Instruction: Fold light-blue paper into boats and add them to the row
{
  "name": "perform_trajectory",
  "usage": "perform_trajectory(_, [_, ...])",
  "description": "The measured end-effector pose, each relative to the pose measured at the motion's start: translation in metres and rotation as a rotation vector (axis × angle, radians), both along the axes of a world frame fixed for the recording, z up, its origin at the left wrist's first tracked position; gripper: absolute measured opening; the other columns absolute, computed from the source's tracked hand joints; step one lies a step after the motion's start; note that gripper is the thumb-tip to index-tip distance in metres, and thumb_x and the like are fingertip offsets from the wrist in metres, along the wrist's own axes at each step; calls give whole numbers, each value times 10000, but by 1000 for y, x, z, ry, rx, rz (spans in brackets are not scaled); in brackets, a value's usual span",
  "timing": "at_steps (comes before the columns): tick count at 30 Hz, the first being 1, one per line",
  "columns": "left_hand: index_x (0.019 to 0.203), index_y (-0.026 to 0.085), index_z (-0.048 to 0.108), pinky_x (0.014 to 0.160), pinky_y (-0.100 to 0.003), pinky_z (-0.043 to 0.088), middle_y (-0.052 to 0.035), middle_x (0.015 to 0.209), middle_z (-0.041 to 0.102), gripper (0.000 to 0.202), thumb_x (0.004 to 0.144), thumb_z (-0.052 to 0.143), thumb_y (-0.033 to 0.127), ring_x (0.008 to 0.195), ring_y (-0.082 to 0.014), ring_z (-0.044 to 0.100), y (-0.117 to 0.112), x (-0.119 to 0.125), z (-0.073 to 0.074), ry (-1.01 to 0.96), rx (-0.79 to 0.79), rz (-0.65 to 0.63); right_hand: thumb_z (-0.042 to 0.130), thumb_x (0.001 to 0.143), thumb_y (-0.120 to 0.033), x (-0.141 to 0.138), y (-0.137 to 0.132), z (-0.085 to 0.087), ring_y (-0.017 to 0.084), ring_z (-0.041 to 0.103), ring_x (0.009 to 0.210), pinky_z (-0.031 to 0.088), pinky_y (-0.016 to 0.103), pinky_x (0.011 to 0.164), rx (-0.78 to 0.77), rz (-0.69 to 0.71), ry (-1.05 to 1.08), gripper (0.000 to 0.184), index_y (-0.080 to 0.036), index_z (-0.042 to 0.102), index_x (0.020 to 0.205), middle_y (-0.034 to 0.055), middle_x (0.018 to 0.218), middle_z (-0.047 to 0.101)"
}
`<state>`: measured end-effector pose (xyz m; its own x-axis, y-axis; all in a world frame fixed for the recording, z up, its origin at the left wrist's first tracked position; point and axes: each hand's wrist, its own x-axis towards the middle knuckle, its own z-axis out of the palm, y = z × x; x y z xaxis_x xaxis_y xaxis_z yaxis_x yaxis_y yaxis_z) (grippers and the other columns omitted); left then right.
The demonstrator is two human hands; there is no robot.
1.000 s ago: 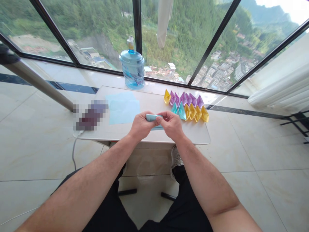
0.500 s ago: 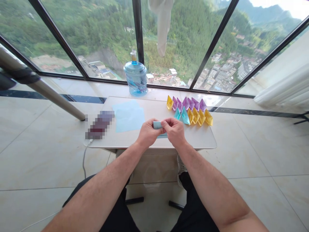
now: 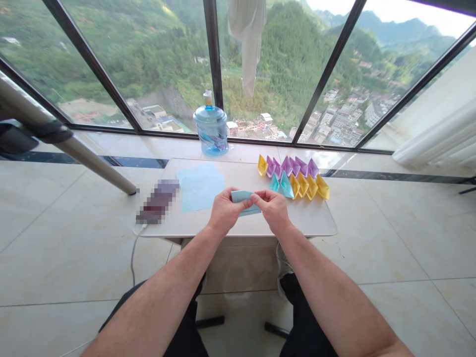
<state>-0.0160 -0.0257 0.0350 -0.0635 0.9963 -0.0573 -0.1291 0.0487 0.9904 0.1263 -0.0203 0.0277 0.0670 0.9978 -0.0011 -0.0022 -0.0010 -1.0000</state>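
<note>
A folded piece of light blue paper (image 3: 241, 196) is held between both hands just above the front part of the white table (image 3: 238, 228). My left hand (image 3: 227, 208) pinches its left side, thumb on top. The fingers of my right hand (image 3: 272, 206) are closed on the right end of the same paper, and the thumbs nearly meet. Part of the paper shows below the thumbs; the rest is hidden by the fingers. Flat light blue sheets (image 3: 201, 186) lie to the left of my hands. Beyond my right hand stand two blue paper boats (image 3: 286, 185).
Several yellow paper boats (image 3: 311, 187) and purple paper boats (image 3: 286, 165) stand in rows at the table's right. A blurred-out phone-like object (image 3: 158, 202) with a cable lies at the left. Behind the table are a water jug (image 3: 211, 129) and windows. A slanted pole (image 3: 92, 161) stands left.
The hands have spread slightly apart, showing more of the folded paper between them. The camera view has tilted up a little, so the table sits lower.
</note>
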Motion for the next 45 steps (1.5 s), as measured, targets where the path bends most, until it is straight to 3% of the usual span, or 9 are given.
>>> perform_trajectory(12, [741,164,600,578,-228,429,48,652,591,419,533,917,344,612,-98,509,1,-2,2,-27,1,43,812,683,-437,1,0,-2,114,501,577,388,263,571,8,-21,17,280,-182,699,653,-17,597,640])
perform_trajectory(19, [711,164,599,546,-220,390,63,607,556,444,552,910,438,579,-89,486,-3,0,0,102,27,-68,815,677,-407,3,0,6,142,598,623,476,276,626,-5,86,57,257,-188,744,792,1,672,702])
perform_trajectory(21, [785,170,617,543,-221,396,63,624,583,445,560,905,424,580,-96,505,-5,2,-1,163,33,-108,800,676,-397,3,0,9,144,590,597,467,273,588,4,73,-3,232,-185,734,743,4,640,688])
perform_trajectory(24, [1049,189,596,538,-223,413,76,648,613,564,595,884,359,564,-106,532,-7,5,-2,188,42,-113,763,694,-385,3,-1,12,140,575,576,443,265,547,33,19,-86,210,-183,708,687,4,618,672])
perform_trajectory(28, [1253,190,547,541,-219,408,104,601,570,682,643,839,277,535,-100,511,-9,6,0,290,75,-125,737,703,-373,4,-1,13,142,585,599,451,267,567,19,109,-108,193,-183,714,718,7,660,690])
perform_trajectory(33, [1251,187,583,539,-213,394,115,560,523,658,642,826,247,538,-98,490,-10,7,2,388,87,-143,714,707,-356,6,0,12,133,563,598,440,264,574,8,86,-127,183,-177,690,678,-1,638,666])
perform_trajectory(38, [1242,193,574,603,-231,466,54,734,688,643,638,792,214,639,-126,599,-10,9,-4,352,64,-237,719,703,-361,7,1,12,124,551,577,422,258,557,-38,199,-139,195,-167,712,696,4,655,685])
perform_trajectory(42, [1242,194,577,638,-260,491,25,783,723,652,630,798,237,703,-168,648,-7,9,-9,335,75,-292,708,717,-346,6,0,13,123,550,569,428,257,565,17,132,-175,194,-175,674,632,-7,610,659])
perform_trajectory(45, [1233,204,598,695,-282,506,10,844,743,657,613,811,240,774,-198,678,-5,7,-12,364,127,-301,699,741,-359,6,-2,14,133,580,594,449,262,587,39,165,-230,190,-183,702,670,-1,647,688])
